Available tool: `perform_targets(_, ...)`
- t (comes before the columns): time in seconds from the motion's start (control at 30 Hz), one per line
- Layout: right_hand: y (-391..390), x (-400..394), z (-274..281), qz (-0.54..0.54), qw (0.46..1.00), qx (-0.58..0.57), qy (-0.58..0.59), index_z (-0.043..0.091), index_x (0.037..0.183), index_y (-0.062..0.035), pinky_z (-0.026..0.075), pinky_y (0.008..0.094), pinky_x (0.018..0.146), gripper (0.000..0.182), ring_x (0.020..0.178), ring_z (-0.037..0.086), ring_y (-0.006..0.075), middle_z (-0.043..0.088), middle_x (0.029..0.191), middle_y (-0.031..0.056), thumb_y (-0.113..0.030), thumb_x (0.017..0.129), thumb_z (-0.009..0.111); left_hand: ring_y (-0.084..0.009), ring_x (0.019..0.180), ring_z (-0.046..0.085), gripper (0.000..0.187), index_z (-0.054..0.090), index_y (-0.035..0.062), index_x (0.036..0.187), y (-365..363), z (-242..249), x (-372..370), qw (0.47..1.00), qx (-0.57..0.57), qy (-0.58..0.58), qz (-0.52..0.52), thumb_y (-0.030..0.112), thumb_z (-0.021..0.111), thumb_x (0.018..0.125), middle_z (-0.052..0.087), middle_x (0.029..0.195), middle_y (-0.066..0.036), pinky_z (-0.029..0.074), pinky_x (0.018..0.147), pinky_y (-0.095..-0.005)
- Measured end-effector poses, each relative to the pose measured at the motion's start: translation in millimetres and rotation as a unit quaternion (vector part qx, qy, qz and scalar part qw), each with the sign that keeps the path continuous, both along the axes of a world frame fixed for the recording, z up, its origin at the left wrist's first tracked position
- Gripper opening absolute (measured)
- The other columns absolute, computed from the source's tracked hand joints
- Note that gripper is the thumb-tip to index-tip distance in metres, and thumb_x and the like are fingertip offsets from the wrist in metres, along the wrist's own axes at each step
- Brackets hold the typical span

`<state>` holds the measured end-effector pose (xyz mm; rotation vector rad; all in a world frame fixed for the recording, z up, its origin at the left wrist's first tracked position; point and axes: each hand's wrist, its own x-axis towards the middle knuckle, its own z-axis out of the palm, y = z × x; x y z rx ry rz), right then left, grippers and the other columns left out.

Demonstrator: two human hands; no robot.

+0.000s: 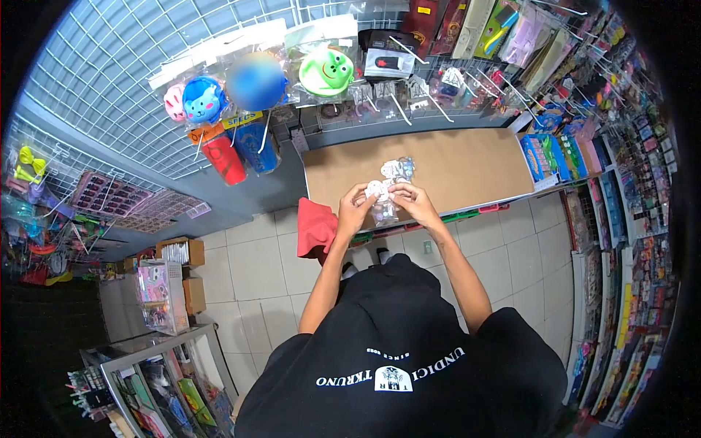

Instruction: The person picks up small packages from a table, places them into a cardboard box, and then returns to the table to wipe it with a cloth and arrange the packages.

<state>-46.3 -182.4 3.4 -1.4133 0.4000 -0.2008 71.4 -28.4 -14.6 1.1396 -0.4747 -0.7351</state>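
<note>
My left hand (pixel 355 207) and my right hand (pixel 415 204) are close together over the front edge of a brown-topped counter (pixel 460 157). Between them is a small clear packet (pixel 384 212) with a white card at its top. Fingers of both hands pinch the card from either side, and the packet's clear part hangs below. What is inside it is too small to make out. Just beyond my fingertips, more small packets (pixel 398 169) with white cards lie on the counter.
A red cloth (pixel 316 228) hangs at the counter's left end. Colourful boxes (pixel 544 157) stand at its right end. Wire grid with hooks carries a green frog-faced item (pixel 326 71) and other packaged goods. A glass display case (pixel 168 387) is at lower left; stocked shelves line the right.
</note>
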Motion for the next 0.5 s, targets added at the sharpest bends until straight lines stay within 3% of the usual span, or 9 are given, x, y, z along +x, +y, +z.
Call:
perform_targets(0.13, 9, -3, 3, -0.002, 1.000, 0.025, 0.012, 0.059, 0.111, 0.0011, 0.048, 0.0213, 0.072, 0.026, 0.086, 0.061, 0.0081, 0.063, 0.094, 0.0025, -0.010, 0.089, 0.067, -0.0124, 0.090, 0.064, 0.029, 0.057, -0.0019, 0.115, -2, -14, -1, 0.999, 0.002, -0.053, -0.007, 0.005, 0.066, 0.089, 0.067, 0.100, -0.007, 0.051, 0.078, -0.0241)
perform_targets(0.23, 10, 0, -5, -0.020, 0.999, 0.012, 0.031, 0.058, 0.110, 0.0033, 0.049, 0.0219, 0.073, 0.027, 0.087, 0.061, 0.0090, 0.063, 0.095, 0.0035, -0.010, 0.088, 0.068, -0.0122, 0.091, 0.063, 0.029, 0.057, -0.0040, 0.115, 0, -12, -6, 0.998, 0.041, -0.050, -0.016, 0.004, 0.065, 0.088, 0.065, 0.104, -0.011, 0.053, 0.079, -0.0251)
perform_targets(0.33, 6, 5, -15, -0.035, 0.999, 0.034, -0.003, 0.058, 0.110, 0.0043, 0.049, 0.0227, 0.074, 0.029, 0.088, 0.062, 0.0099, 0.063, 0.095, 0.0045, -0.009, 0.087, 0.069, -0.0183, 0.101, 0.061, 0.033, 0.056, -0.0007, 0.117, 5, 11, -17, 0.989, 0.051, -0.114, 0.080, 0.004, 0.066, 0.086, 0.061, 0.114, -0.014, 0.050, 0.085, -0.0309)
perform_targets(0.4, 3, 3, -16, -0.048, 0.997, 0.046, -0.028, 0.057, 0.111, 0.0045, 0.050, 0.0229, 0.075, 0.030, 0.089, 0.062, 0.0104, 0.063, 0.096, 0.0051, -0.010, 0.087, 0.069, -0.0248, 0.107, 0.058, 0.038, 0.054, 0.0004, 0.120, 21, 34, -23, 0.945, 0.114, -0.295, 0.086, 0.007, 0.067, 0.085, 0.058, 0.118, -0.016, 0.048, 0.089, -0.0364)
perform_targets(0.5, -3, -2, -3, -0.080, 0.996, 0.019, -0.035, 0.057, 0.111, 0.0045, 0.050, 0.0232, 0.077, 0.029, 0.090, 0.061, 0.0108, 0.064, 0.097, 0.0062, -0.010, 0.088, 0.067, -0.0324, 0.109, 0.056, 0.045, 0.052, 0.0005, 0.123, 60, 85, -39, 0.816, 0.165, -0.533, 0.151, 0.014, 0.069, 0.084, 0.058, 0.116, -0.018, 0.045, 0.094, -0.0408)
